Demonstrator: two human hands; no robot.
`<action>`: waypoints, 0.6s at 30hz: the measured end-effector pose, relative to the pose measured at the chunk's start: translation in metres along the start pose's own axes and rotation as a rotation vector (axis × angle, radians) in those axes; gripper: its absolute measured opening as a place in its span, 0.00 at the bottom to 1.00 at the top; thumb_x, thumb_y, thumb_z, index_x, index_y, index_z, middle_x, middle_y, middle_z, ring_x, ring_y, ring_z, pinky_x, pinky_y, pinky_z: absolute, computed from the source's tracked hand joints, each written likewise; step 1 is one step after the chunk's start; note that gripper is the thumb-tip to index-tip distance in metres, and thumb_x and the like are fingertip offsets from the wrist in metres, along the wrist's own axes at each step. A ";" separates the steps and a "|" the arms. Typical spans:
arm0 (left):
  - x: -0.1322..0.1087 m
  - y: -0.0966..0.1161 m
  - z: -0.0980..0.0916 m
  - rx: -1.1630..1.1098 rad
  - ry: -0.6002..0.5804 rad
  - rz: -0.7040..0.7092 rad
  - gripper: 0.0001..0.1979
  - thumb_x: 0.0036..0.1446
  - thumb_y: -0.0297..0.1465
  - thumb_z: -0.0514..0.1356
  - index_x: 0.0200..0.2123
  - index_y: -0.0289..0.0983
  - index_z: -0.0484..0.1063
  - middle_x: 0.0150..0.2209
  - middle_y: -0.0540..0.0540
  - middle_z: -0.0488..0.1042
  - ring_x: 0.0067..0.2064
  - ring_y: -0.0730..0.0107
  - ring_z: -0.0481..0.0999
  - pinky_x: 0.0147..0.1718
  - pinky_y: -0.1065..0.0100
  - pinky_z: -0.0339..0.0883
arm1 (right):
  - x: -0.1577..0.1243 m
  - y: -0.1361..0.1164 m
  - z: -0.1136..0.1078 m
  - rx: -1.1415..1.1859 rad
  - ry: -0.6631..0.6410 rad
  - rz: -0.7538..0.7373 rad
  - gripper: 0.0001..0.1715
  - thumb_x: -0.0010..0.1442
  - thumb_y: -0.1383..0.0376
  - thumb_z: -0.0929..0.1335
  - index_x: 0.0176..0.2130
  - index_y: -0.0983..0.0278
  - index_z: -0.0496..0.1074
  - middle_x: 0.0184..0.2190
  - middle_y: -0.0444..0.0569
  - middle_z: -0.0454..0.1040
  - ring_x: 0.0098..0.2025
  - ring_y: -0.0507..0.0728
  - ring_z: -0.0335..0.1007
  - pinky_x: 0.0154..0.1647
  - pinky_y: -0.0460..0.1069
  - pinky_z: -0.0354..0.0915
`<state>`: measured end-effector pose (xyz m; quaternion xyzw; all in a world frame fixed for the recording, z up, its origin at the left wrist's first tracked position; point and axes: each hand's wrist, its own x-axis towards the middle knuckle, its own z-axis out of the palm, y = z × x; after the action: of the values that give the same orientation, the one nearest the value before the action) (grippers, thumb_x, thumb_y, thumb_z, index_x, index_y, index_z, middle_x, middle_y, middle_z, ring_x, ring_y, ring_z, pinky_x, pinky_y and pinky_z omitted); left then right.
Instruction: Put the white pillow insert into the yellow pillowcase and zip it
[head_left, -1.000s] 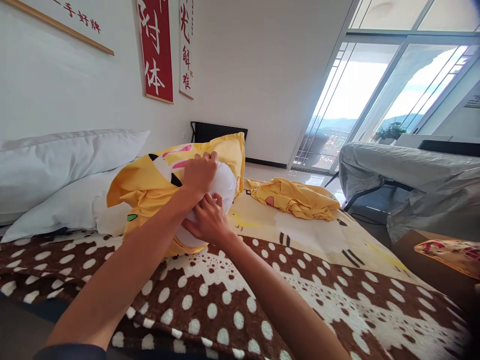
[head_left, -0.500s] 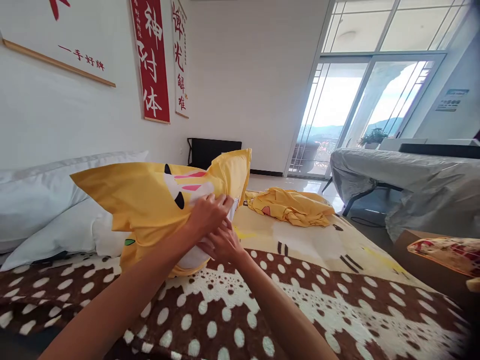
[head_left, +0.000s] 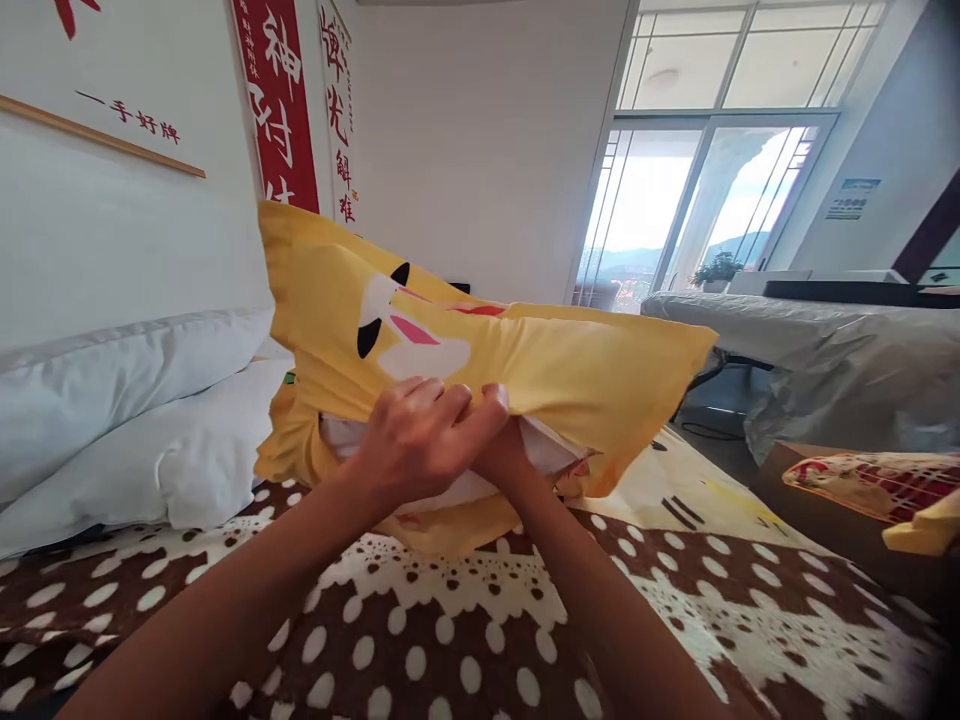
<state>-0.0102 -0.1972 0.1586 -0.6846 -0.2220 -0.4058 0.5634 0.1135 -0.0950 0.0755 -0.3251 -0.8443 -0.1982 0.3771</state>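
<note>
Basically, working low over a brown-and-white dotted blanket (head_left: 442, 650). Holding up a yellow cartoon-print pillowcase (head_left: 322, 290) straight ahead, opening toward the camera, lower edge at or near the blanket, contact unclear. Showing in the opening: white pillow (head_left: 465, 492), mostly covered. Probably settling pillow inside case. Gripping the opening's upper edge with left hand (head_left: 416, 430), fingers curled, thumb pressed in beside. Reaching in behind with right hand (head_left: 499, 445), mostly hidden; can't tell if spread or pinching. To do well: keep the edge firm on the left, feed pillow evenly toward both ends, check the flat-looking right end, likely underfilled. Avoid yanking the seam. Last, smooth small lumps, line up corners.
</note>
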 end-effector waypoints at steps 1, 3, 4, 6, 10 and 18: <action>-0.006 -0.004 0.005 -0.012 0.011 -0.006 0.07 0.60 0.23 0.51 0.39 0.35 0.67 0.18 0.55 0.62 0.20 0.76 0.61 0.22 0.70 0.52 | -0.002 0.004 -0.006 -0.024 0.000 0.012 0.21 0.64 0.56 0.59 0.52 0.60 0.68 0.39 0.52 0.76 0.45 0.63 0.71 0.47 0.55 0.65; -0.026 -0.009 0.022 -0.037 -0.029 -0.031 0.06 0.60 0.23 0.51 0.37 0.36 0.66 0.18 0.56 0.62 0.20 0.77 0.62 0.21 0.71 0.51 | -0.012 0.010 -0.014 -0.075 -0.014 -0.008 0.25 0.64 0.54 0.59 0.56 0.61 0.65 0.44 0.54 0.76 0.46 0.63 0.71 0.48 0.56 0.66; -0.039 -0.008 0.032 -0.053 -0.080 -0.040 0.05 0.61 0.24 0.51 0.35 0.36 0.66 0.18 0.55 0.62 0.20 0.77 0.63 0.21 0.70 0.51 | -0.020 0.013 -0.015 -0.094 -0.033 -0.046 0.26 0.64 0.54 0.59 0.58 0.61 0.63 0.46 0.54 0.75 0.47 0.63 0.70 0.49 0.56 0.66; -0.066 -0.002 0.051 -0.094 -0.226 -0.031 0.07 0.60 0.24 0.51 0.30 0.36 0.64 0.18 0.54 0.64 0.20 0.75 0.65 0.20 0.69 0.51 | -0.041 0.020 -0.015 -0.120 -0.081 -0.132 0.26 0.64 0.56 0.60 0.59 0.60 0.62 0.49 0.54 0.74 0.48 0.61 0.71 0.49 0.55 0.66; -0.099 0.018 0.071 -0.097 -0.396 -0.011 0.08 0.56 0.20 0.51 0.29 0.37 0.64 0.21 0.52 0.68 0.22 0.71 0.69 0.21 0.67 0.53 | -0.092 0.037 -0.025 -0.211 -0.112 -0.215 0.20 0.64 0.63 0.61 0.55 0.60 0.67 0.42 0.50 0.77 0.40 0.56 0.74 0.42 0.49 0.68; -0.107 0.022 0.066 -0.067 -0.141 -0.014 0.11 0.52 0.18 0.50 0.37 0.35 0.65 0.24 0.48 0.68 0.26 0.68 0.67 0.29 0.65 0.60 | -0.157 0.067 -0.069 -0.550 0.261 -0.241 0.05 0.56 0.69 0.68 0.37 0.66 0.70 0.23 0.46 0.73 0.25 0.53 0.68 0.28 0.49 0.60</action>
<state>-0.0345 -0.1235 0.0575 -0.7283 -0.2525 -0.3676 0.5203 0.2748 -0.1501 0.0055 -0.2844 -0.7359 -0.5022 0.3541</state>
